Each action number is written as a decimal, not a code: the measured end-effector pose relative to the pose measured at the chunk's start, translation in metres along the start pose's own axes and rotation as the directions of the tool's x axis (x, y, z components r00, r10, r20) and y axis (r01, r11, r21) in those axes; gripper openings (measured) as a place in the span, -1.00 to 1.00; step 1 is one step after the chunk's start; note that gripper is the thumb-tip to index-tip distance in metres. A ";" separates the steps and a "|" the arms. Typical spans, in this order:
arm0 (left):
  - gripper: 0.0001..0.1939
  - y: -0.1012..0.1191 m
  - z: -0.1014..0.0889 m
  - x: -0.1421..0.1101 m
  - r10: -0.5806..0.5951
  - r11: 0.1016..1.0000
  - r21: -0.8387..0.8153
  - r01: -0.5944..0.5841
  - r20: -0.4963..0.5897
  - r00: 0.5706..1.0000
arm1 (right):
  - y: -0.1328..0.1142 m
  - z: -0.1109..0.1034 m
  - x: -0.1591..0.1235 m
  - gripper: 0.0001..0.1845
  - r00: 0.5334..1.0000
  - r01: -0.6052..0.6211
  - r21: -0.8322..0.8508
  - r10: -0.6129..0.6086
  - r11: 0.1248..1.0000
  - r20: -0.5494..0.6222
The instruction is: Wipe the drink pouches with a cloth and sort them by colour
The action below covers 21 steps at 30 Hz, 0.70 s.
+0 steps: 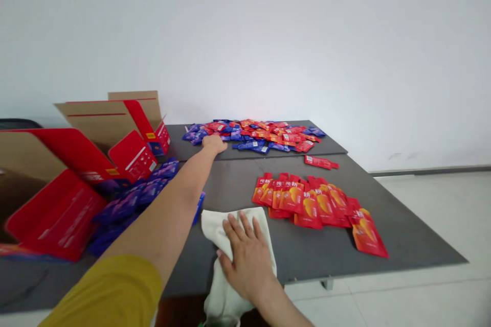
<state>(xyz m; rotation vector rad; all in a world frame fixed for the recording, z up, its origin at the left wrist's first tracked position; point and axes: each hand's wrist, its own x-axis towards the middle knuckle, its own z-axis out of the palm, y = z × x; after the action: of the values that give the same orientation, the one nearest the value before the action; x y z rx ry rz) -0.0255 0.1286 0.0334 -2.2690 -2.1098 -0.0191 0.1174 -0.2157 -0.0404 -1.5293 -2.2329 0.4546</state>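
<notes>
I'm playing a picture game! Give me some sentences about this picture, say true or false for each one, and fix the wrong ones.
1. The right hand is resting on a white cloth. True.
2. The left hand is on the cloth too. False: it is at the edge of a heap of red and blue packets.
3. The packets spread out beside the cloth, red packets, are all red. True.
4. The cardboard box is shut. False: its flaps stand open.
5. The sleeve on the left arm is yellow. True.
</notes>
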 end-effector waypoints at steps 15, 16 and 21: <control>-0.64 0.015 0.034 -0.025 -0.147 0.986 -0.073 0.150 0.051 0.988 | 0.004 0.005 0.003 -0.34 0.999 0.011 -0.127 -0.007 0.992 0.032; -0.65 0.016 0.031 -0.036 -0.150 0.984 -0.093 0.152 0.033 0.988 | 0.004 0.008 0.003 -0.33 1.000 -0.002 -0.142 0.004 0.990 0.012; -0.61 0.019 0.003 -0.103 -0.096 0.987 -0.143 0.079 -0.122 0.988 | -0.002 0.020 -0.003 -0.37 0.990 -0.115 -0.176 0.099 0.978 -0.096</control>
<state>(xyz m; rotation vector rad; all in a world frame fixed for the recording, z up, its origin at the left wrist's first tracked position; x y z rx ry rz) -0.0140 0.0243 0.0255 -2.1769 -2.2021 -0.3154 0.1066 -0.2198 -0.0571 -1.7334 -2.1826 0.2145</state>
